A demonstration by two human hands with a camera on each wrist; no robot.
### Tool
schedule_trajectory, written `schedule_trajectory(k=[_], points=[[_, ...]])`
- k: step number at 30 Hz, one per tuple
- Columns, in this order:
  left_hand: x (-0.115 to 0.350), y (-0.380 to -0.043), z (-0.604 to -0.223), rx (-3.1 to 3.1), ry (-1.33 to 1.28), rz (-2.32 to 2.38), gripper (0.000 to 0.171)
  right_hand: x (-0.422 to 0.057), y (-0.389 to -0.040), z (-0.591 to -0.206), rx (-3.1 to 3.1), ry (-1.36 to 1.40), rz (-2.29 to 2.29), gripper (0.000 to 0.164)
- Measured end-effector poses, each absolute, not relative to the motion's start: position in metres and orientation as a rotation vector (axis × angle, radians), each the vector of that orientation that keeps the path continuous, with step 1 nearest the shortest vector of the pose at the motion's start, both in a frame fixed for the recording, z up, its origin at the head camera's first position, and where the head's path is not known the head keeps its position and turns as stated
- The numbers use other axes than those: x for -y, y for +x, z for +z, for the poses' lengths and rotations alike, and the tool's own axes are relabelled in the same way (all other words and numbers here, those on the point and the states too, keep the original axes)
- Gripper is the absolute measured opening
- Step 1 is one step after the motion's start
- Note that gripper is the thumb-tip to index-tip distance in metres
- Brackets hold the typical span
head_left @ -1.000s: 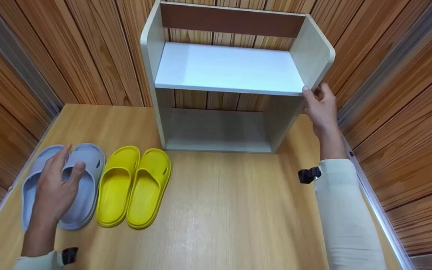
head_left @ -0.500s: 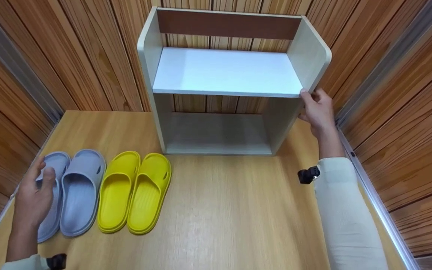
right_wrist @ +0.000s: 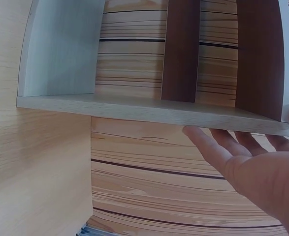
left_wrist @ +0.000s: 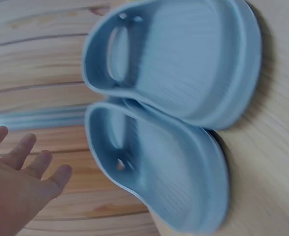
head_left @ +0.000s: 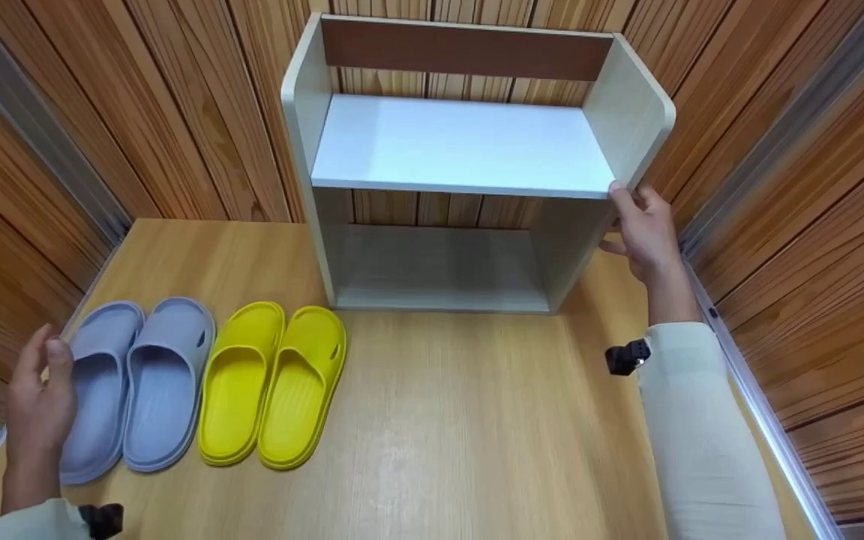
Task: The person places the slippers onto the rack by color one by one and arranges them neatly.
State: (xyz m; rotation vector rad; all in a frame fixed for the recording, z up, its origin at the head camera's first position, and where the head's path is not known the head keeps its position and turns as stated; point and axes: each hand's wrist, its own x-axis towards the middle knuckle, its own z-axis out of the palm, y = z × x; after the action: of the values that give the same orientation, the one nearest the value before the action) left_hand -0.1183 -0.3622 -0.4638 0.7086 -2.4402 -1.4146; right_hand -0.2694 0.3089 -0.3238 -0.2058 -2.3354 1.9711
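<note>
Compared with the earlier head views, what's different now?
The left hand moved leftward, from over the gray slippers to their outer left side. Nothing was picked up or released. The right hand stayed at the shelf's right side; both slipper pairs and the shelf stayed put.

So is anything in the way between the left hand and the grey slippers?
Nothing visible stands between the left hand and the grey slippers; the yellow slippers lie on their far side.
</note>
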Motion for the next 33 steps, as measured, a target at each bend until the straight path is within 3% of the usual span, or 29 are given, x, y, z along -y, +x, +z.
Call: schedule_trajectory(k=[5, 15, 33], points=[[0.359, -0.112, -0.458, 2.469, 0.850, -1.366, 0.072, -0.311, -0.268, -0.324, 2.324, -0.216, 2.000, 0.073], [0.381, -0.127, -0.486, 2.623, 1.121, -1.295, 0.095, -0.312, -0.269, -0.325, 2.323, -0.240, 1.987, 0.075], [0.398, -0.133, -0.516, 2.662, 1.322, -1.371, 0.123, -0.310, -0.269, -0.329, 2.311, -0.199, 1.967, 0.067]])
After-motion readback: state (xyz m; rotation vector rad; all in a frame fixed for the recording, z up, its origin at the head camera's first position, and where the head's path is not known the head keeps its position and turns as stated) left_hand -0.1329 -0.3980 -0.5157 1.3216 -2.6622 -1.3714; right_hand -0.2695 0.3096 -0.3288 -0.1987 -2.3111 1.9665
